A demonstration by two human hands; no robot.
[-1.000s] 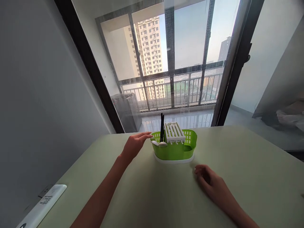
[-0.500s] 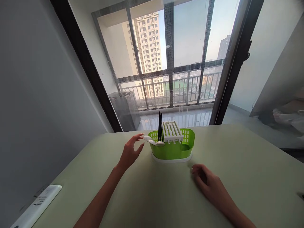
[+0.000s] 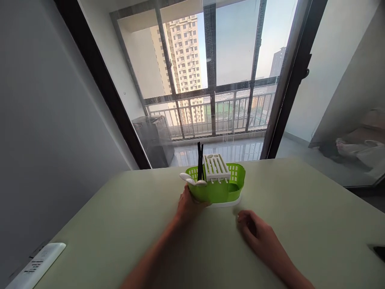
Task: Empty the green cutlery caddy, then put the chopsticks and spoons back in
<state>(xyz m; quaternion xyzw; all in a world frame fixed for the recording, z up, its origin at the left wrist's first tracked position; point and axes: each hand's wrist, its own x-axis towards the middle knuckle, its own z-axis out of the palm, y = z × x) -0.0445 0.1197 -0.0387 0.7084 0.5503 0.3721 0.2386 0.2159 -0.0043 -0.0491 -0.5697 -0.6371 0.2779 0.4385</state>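
A bright green cutlery basket [image 3: 219, 193] with a white base stands upright on the table. My left hand [image 3: 189, 205] is around its lower left end, with the thumb along the front and the other fingers partly hidden behind the side. Black chopsticks [image 3: 200, 160] and white spoons [image 3: 189, 179] stick out of the basket's left part. Across its middle lies a white slotted rack [image 3: 215, 167] with small hooks at the front. My right hand [image 3: 259, 233] rests on the table to the right of the basket, fingers loosely curled, thumb apart, nothing visible in it.
The pale green table [image 3: 126, 224] reaches to a dark-framed glass door. At its left edge lies a long white device [image 3: 40, 263]. A small dark object [image 3: 379, 253] shows at the right edge. A grey wall [image 3: 60, 120] borders the left side.
My left hand has moved right and down from beside the spoons onto the basket's left end and has closed on it. My right hand keeps its pose. The view has shifted slightly.
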